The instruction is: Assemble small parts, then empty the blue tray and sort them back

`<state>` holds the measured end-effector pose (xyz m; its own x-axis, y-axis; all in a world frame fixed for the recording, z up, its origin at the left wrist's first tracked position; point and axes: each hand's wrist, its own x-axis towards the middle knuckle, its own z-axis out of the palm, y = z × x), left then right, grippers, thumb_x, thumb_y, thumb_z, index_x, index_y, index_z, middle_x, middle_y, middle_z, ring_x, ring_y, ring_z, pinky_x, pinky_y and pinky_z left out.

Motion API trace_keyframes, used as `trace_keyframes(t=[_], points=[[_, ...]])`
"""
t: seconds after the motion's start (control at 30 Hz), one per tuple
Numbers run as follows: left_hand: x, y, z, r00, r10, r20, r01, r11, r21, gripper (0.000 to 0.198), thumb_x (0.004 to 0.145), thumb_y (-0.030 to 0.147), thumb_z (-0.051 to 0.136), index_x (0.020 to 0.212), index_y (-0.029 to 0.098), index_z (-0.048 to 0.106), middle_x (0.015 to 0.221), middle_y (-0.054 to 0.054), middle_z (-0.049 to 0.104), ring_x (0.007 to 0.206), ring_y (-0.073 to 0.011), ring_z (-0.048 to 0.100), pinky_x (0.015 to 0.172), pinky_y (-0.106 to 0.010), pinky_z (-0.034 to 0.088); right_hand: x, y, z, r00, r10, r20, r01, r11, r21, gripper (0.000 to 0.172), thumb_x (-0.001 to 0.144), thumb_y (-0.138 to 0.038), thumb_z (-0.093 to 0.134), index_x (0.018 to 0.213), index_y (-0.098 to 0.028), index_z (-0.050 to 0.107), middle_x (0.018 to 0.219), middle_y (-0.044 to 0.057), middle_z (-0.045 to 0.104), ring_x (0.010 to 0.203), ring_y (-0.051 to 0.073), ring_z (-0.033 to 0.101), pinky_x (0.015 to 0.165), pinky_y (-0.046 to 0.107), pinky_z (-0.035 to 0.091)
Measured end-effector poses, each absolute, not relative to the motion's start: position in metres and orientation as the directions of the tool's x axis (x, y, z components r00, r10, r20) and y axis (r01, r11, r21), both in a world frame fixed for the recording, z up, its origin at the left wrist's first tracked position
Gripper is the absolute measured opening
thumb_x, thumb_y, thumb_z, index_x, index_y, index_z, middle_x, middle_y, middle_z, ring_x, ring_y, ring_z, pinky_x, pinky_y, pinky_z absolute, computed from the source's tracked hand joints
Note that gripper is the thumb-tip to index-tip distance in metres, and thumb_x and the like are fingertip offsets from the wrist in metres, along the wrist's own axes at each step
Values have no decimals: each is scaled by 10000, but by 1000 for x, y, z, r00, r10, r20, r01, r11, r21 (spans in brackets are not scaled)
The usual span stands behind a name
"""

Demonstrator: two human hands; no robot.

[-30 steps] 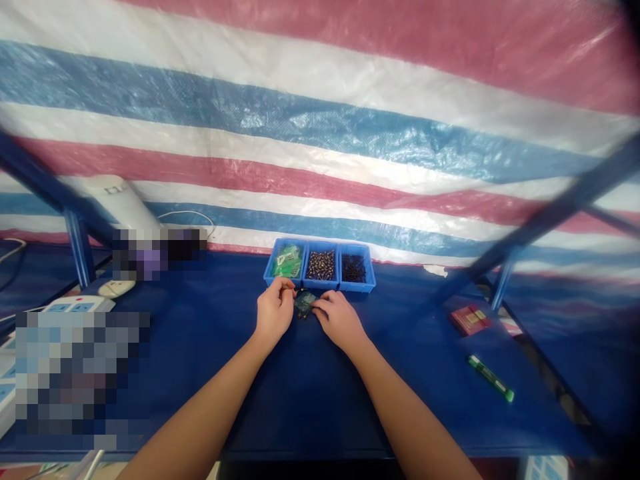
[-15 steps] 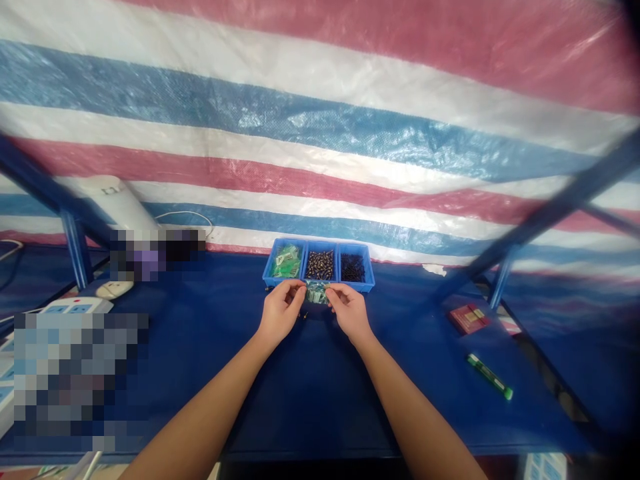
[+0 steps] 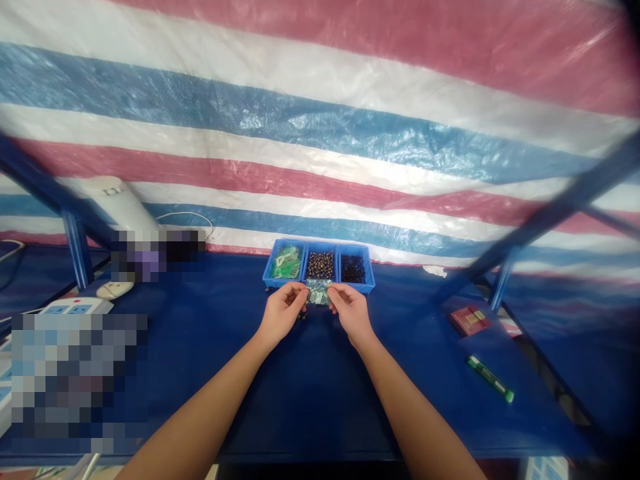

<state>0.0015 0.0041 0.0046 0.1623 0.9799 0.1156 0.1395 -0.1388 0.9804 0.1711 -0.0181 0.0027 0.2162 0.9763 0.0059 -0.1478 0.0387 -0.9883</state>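
My left hand (image 3: 281,313) and my right hand (image 3: 351,311) are both pinched on a small green circuit board (image 3: 318,293), one at each side, holding it just above the blue table (image 3: 310,380). It sits right in front of three small blue bins. The left bin (image 3: 285,263) holds green boards, the middle bin (image 3: 321,265) brownish small parts, the right bin (image 3: 354,268) dark small parts. A few tiny dark parts (image 3: 301,316) lie on the table under my hands.
A red box (image 3: 469,319) and a green pen (image 3: 490,378) lie at the right. A white power strip (image 3: 75,307) and a white mouse-like object (image 3: 116,289) sit at the left. Blue frame posts (image 3: 500,283) rise at both sides; a striped tarp (image 3: 320,120) hangs behind.
The board has been lifted from the table and raised toward the bins. My left hand moved right and took hold of its left side; my right hand still grips the right side.
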Motion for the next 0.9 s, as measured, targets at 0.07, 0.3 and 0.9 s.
trace_keyframes(t=[0.07,0.3,0.9], points=[[2,4,4,155,980,125,129,-146,981,227,860,395,607,876,169,602,603,28,579,543,-104,557,523,-195,432,171,-18,3,212,977,-6,-141,25,-990,316,750,-446,719,916,-178,722,670,8,649,538,126,524,511,267,420],[3,4,2,133,982,135,136,-153,979,204,856,375,607,858,172,592,598,32,560,521,-100,532,503,-194,420,173,-18,2,178,983,-34,-105,-15,-994,325,761,-442,709,952,-180,732,681,15,654,565,139,544,535,274,438],[0,1,6,90,960,264,114,-273,955,229,897,373,578,982,175,657,806,-35,698,685,-146,656,606,-236,503,175,-19,8,134,991,24,-198,51,-979,294,805,-459,669,888,-184,733,816,63,714,739,195,662,608,292,492]])
